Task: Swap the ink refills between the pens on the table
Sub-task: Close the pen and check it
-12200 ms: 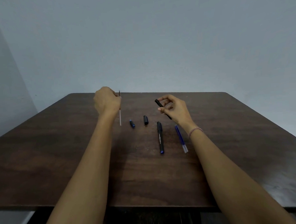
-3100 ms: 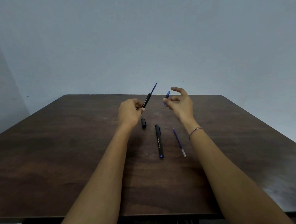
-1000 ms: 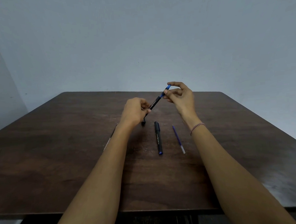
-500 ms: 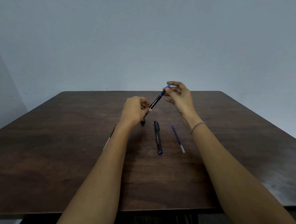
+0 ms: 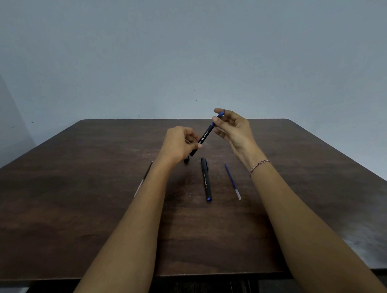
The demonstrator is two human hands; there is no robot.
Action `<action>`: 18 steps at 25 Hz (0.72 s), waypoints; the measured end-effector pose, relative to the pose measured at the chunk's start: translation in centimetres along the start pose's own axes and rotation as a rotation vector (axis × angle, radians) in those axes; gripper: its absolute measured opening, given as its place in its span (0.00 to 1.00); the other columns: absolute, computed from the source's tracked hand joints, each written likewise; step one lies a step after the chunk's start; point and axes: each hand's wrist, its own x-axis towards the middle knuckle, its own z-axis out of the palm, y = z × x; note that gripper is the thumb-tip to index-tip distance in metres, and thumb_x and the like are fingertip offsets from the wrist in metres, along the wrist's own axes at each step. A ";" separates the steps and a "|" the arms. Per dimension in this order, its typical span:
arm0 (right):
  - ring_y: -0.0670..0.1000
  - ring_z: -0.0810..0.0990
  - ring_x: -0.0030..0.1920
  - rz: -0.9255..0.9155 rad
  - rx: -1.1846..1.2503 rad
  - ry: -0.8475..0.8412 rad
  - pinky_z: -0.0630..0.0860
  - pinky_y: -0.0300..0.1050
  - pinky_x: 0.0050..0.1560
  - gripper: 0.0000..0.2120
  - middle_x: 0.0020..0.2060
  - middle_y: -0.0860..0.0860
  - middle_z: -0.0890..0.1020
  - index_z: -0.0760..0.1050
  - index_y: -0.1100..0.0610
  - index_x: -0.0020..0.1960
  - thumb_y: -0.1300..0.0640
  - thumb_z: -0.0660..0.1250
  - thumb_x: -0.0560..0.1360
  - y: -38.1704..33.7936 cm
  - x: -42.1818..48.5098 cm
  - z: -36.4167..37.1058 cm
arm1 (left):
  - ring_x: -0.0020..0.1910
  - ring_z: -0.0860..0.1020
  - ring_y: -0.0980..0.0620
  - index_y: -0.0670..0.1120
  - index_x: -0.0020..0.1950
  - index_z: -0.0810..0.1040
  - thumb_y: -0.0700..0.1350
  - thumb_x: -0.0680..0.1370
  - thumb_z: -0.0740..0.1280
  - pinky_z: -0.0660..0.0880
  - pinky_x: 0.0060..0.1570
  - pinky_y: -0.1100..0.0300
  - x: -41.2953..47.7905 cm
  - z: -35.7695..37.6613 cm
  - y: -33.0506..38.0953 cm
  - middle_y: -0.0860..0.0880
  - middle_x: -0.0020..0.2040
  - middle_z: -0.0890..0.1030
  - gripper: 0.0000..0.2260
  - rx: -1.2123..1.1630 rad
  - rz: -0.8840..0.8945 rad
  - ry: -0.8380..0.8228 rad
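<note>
A dark wooden table (image 5: 78, 197) is set against a plain blue-grey wall (image 5: 183, 57). Above its far middle, a black pen barrel (image 5: 203, 136) is held tilted. Its lower end is gripped by the curled fingers of the left hand (image 5: 179, 145), and its blue tip section (image 5: 220, 114) is pinched between thumb and forefinger of the right hand (image 5: 234, 128). A thread bracelet (image 5: 259, 166) is worn on the right wrist. On the table beneath, a second black pen (image 5: 206, 179) is laid, with a blue refill (image 5: 232, 181) just to its right. A small black cap (image 5: 186, 161) is seen under the left hand, and a pale refill (image 5: 139, 188) is partly hidden by the left forearm.
</note>
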 end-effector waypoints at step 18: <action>0.51 0.83 0.48 0.065 0.206 -0.018 0.80 0.43 0.53 0.10 0.48 0.57 0.84 0.76 0.61 0.58 0.63 0.61 0.79 -0.2 0.3 -0.6 | 0.31 0.77 0.57 0.44 0.42 0.78 0.36 0.70 0.73 0.77 0.27 0.67 -0.7 -0.2 0.7 0.52 0.33 0.79 0.06 -0.063 0.002 -0.049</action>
